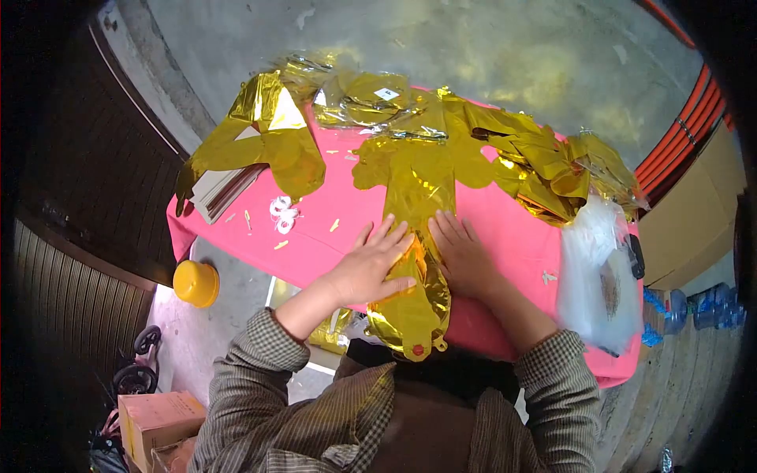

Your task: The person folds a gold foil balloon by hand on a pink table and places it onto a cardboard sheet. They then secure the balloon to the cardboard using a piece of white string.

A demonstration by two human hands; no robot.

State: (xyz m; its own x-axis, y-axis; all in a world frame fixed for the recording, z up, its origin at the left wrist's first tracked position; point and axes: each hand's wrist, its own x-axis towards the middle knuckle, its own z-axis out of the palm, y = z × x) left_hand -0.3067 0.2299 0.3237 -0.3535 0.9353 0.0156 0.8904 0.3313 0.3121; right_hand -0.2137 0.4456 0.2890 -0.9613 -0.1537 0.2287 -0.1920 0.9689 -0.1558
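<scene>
A gold foil balloon [418, 185], flat and uninflated, lies lengthwise on the pink tablecloth [355, 209]. Its lower end hangs toward my body over the near table edge, a small reddish spot near its tip. My left hand [367, 268] rests on the balloon's left side, fingers stretched and thumb lying across the foil. On the opposite side, my right hand [464, 256] lies flat with its fingers extended along the foil's right edge. Between my hands the foil is creased and partly folded. Neither hand grips anything.
More gold foil balloons [544, 162] pile up at the right, with another [288, 150] at the left. A clear-wrapped foil pack [378, 98] lies at the back. White ribbon rolls [284, 214], a cardboard stack [225, 189] and clear plastic bags [599, 276] share the table.
</scene>
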